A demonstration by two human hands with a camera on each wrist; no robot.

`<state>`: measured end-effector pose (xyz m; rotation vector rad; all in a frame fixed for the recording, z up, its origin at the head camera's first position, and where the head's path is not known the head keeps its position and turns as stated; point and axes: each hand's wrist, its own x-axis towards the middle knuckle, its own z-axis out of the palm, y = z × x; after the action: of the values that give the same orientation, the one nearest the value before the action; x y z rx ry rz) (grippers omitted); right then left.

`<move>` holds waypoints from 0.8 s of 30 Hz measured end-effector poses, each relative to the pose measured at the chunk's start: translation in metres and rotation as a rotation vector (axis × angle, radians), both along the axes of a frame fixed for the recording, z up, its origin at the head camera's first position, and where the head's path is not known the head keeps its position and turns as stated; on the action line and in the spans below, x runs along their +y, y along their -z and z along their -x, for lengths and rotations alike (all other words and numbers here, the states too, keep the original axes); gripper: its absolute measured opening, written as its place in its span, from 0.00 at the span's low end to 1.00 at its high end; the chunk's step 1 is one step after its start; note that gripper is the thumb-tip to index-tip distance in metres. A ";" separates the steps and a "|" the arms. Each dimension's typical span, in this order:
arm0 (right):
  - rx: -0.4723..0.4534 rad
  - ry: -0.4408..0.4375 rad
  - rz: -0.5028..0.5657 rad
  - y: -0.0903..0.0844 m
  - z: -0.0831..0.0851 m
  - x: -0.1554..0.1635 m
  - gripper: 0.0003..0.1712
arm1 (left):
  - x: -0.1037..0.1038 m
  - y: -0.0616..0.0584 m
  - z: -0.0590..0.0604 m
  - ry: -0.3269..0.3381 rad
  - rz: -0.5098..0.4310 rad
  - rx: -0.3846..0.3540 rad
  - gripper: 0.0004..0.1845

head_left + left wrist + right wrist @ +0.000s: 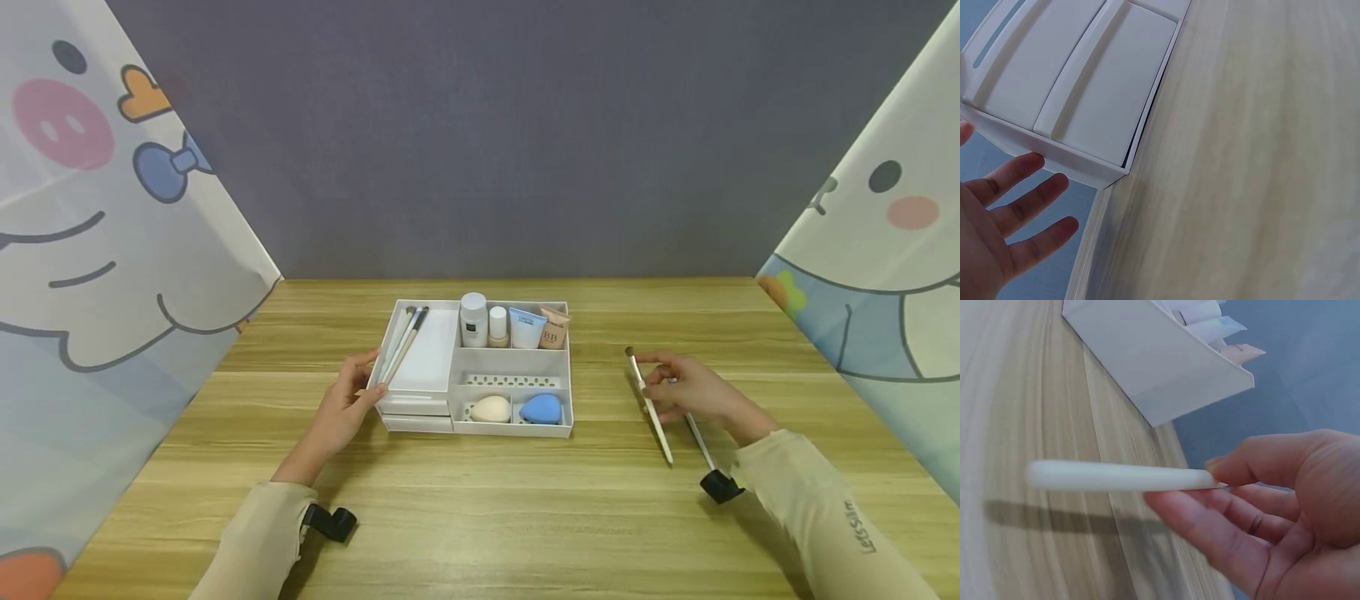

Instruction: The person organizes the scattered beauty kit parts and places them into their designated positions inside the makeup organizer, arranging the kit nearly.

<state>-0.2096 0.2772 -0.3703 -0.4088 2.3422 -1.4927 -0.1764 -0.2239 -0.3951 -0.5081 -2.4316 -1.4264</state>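
Right hand pinches one slim white brush just above the table, right of the organizer.
Left hand, fingers relaxed, touches the organizer's left edge. Inside: two brushes, two sponges, two bottles, two tubes. The brush blurs in the wrist view.

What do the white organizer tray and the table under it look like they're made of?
The organizer tray looks like matte white plastic: smooth, uniform walls with thin moulded dividers. The table shows light wood grain in long planks with a faint sheen, likely laminate or sealed wood; which one cannot be told.
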 end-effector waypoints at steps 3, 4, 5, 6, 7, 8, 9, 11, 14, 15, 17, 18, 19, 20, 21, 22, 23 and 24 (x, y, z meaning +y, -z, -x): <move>0.005 0.027 0.038 -0.001 -0.001 -0.003 0.36 | 0.000 0.000 0.000 0.004 -0.005 0.000 0.26; 0.009 0.037 0.051 -0.001 -0.001 -0.004 0.36 | 0.000 0.000 0.000 0.003 -0.005 0.002 0.26; 0.009 0.044 0.062 -0.002 -0.002 -0.006 0.37 | 0.001 0.000 0.000 0.002 -0.006 0.003 0.26; 0.011 0.053 0.075 -0.003 -0.002 -0.007 0.37 | 0.001 0.000 0.000 0.003 -0.007 0.004 0.26; 0.012 0.059 0.087 -0.004 -0.002 -0.009 0.37 | 0.001 0.000 0.000 0.003 -0.007 0.005 0.26; 0.016 0.067 0.100 -0.004 -0.003 -0.011 0.38 | 0.001 0.000 0.000 0.003 -0.007 0.006 0.26; 0.020 0.074 0.113 -0.005 -0.003 -0.013 0.38 | 0.001 -0.001 0.000 0.003 -0.007 0.007 0.26; 0.031 0.087 0.136 -0.007 -0.004 -0.017 0.38 | 0.001 -0.001 0.000 0.005 -0.006 0.007 0.26; 0.050 0.106 0.160 -0.008 -0.005 -0.024 0.38 | 0.001 -0.001 0.000 0.006 -0.009 0.002 0.26; 0.055 0.111 0.168 -0.008 -0.005 -0.026 0.38 | 0.001 -0.001 0.000 0.006 -0.009 0.001 0.26; 0.066 0.119 0.176 -0.009 -0.006 -0.030 0.38 | 0.000 0.000 0.000 0.004 -0.010 -0.001 0.26; 0.069 0.122 0.178 -0.009 -0.006 -0.032 0.38 | 0.000 0.000 0.000 0.002 -0.009 -0.001 0.26; 0.075 0.124 0.181 -0.009 -0.006 -0.034 0.37 | 0.000 0.001 0.000 0.001 -0.008 0.000 0.26; 0.077 0.127 0.185 -0.009 -0.006 -0.036 0.37 | 0.000 0.001 0.001 0.000 -0.006 0.002 0.26; 0.079 0.128 0.193 -0.009 -0.006 -0.038 0.37 | 0.000 0.001 0.001 -0.001 -0.004 0.003 0.26; 0.082 0.130 0.196 -0.009 -0.006 -0.039 0.37 | 0.000 0.001 0.001 -0.002 -0.002 0.004 0.26; 0.083 0.130 0.202 -0.010 -0.007 -0.041 0.37 | 0.000 0.001 0.001 -0.002 -0.001 0.004 0.26; 0.083 0.131 0.208 -0.010 -0.007 -0.042 0.37 | -0.001 0.001 0.001 -0.002 0.000 0.005 0.26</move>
<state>-0.2029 0.2348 -0.3607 -0.3818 2.3239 -1.8227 -0.1772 -0.2244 -0.3965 -0.5092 -2.4279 -1.4223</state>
